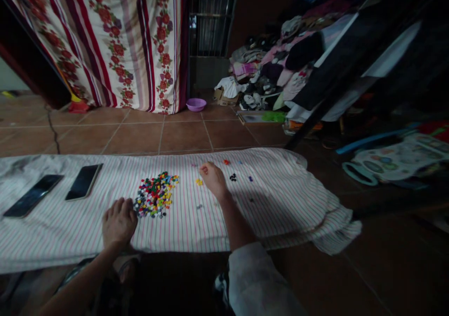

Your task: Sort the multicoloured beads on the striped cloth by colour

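Note:
A heap of small multicoloured beads [156, 194] lies on a striped cloth [189, 232]. My left hand [119, 221] rests palm down on the cloth at the heap's left edge, fingers laid out and holding nothing visible. To the right of the heap, my right hand [213, 178] is closed in a pinch; whatever may be between its fingertips is too small to make out. Just beside those fingertips are a few yellow beads [199, 182] and some pink ones [194, 165]. Small separate groups of orange beads [226, 161], black beads [233, 177] and grey beads [199, 207] lie around this hand.
Two phones, one dark phone [34, 195] and another phone [83, 182], lie on the cloth's left part. Purple-blue beads [250, 179] sit farther right. Beyond the cloth are a tiled floor [140, 131], a purple basin [196, 104], a floral curtain [140, 49] and a clothes pile [277, 68].

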`<state>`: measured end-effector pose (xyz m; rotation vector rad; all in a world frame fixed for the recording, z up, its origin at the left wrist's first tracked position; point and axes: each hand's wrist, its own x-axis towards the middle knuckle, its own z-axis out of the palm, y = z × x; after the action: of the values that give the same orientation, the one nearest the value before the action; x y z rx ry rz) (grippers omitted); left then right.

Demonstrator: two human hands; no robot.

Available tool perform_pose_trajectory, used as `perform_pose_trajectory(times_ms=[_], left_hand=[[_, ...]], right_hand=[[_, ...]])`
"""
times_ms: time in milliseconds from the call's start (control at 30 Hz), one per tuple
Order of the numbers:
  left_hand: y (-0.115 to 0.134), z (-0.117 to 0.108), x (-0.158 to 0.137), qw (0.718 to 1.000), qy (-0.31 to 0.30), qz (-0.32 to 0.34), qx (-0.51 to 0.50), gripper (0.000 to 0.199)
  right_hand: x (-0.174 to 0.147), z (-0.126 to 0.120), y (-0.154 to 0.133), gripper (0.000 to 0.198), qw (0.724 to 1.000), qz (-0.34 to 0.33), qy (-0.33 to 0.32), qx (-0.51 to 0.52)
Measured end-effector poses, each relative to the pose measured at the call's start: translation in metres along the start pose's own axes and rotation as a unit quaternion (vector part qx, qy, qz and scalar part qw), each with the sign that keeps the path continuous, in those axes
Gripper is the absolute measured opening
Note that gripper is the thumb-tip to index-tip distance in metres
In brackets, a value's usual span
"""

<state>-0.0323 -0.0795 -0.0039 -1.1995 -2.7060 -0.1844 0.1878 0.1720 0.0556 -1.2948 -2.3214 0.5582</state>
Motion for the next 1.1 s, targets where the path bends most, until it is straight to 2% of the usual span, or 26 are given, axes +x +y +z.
perform_pose_trajectory(times_ms=[167, 300, 433, 667, 900, 1100], left_hand=[[-0.003, 0.007, 0.001, 1.0, 0.013, 0.002, -0.006, 0.044], [-0.004, 0.009, 0.002, 1.0, 0.019, 0.001, -0.016, 0.044], [-0.005, 0.011, 0.001, 1.0, 0.016, 0.004, -0.018, 0.044], [-0.005, 0.015, 0.001, 0.999, 0.042, 0.01, -0.018, 0.043], [-0.006, 0.017, 0.001, 0.998, 0.049, 0.012, -0.026, 0.043], [-0.006, 0.02, 0.001, 0.998, 0.059, 0.01, -0.036, 0.042]], right_hand=[[-0.018, 0.02, -0.051, 0.02, 0.991, -0.047, -0.12, -0.025], [-0.024, 0.036, -0.069, 0.026, 0.979, -0.106, -0.168, -0.037], [-0.024, 0.053, -0.074, 0.032, 0.973, -0.143, -0.181, -0.026], [-0.021, 0.073, -0.087, 0.04, 0.964, -0.17, -0.202, -0.036], [-0.011, 0.091, -0.086, 0.041, 0.966, -0.14, -0.208, -0.068], [-0.005, 0.097, -0.084, 0.042, 0.968, -0.125, -0.201, -0.082]])
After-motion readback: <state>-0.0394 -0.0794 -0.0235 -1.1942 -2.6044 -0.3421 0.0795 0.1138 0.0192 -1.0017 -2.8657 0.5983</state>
